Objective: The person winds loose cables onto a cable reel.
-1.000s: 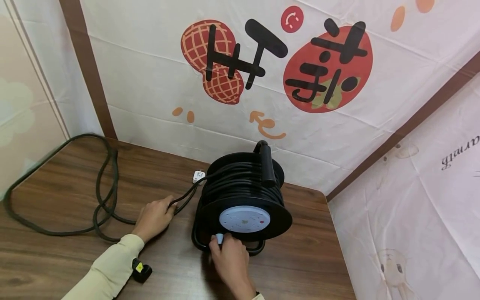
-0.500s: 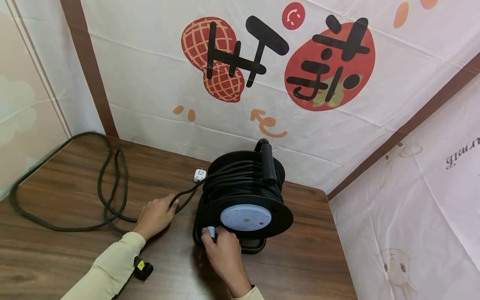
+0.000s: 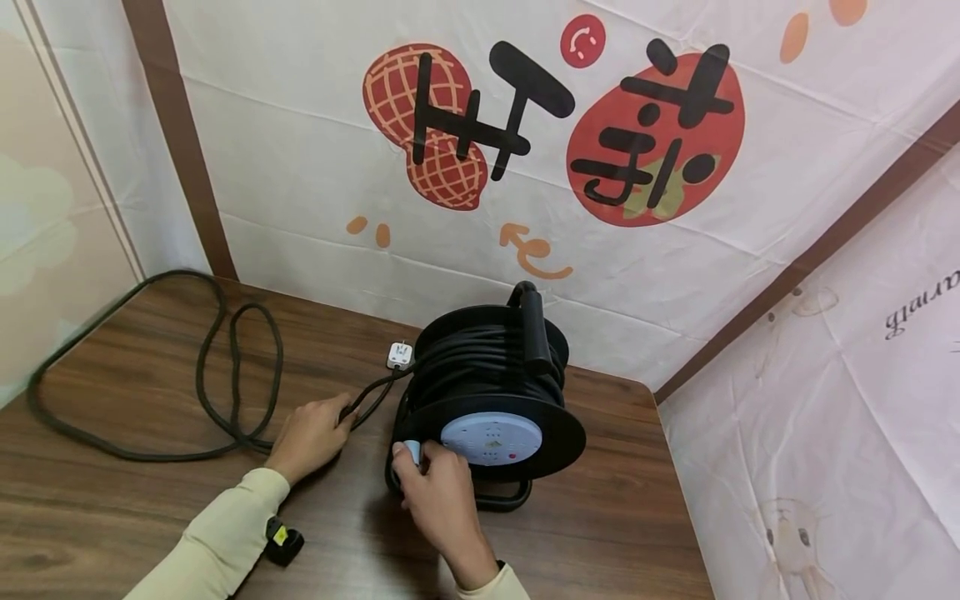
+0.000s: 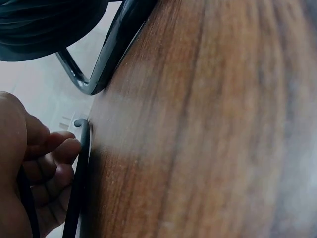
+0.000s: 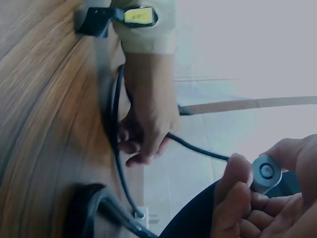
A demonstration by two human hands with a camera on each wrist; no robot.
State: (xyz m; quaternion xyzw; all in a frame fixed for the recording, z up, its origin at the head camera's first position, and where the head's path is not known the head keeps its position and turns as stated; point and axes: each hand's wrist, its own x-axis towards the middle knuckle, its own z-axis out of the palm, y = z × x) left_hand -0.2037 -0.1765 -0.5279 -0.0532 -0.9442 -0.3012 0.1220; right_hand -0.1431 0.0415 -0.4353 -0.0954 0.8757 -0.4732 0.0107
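Knob (image 3: 413,451) swung leftward, right hand (image 3: 444,502) pinching it; left hand (image 3: 310,437) curled round cable (image 4: 78,183).

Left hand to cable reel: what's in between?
In the head view, two strands of black cable cross the wooden tabletop between left hand and reel.

Pale cream from forearm to wrist

The left sleeve (image 3: 213,537) is long, plain and lightly creased, in pale yellowish cream. At its cuff sits a blocky black device (image 5: 94,22) beside a yellow label (image 5: 138,16) whose dark marking is unreadable. The right sleeve (image 3: 498,585) matches, with a dark band (image 3: 501,565) at its edge.
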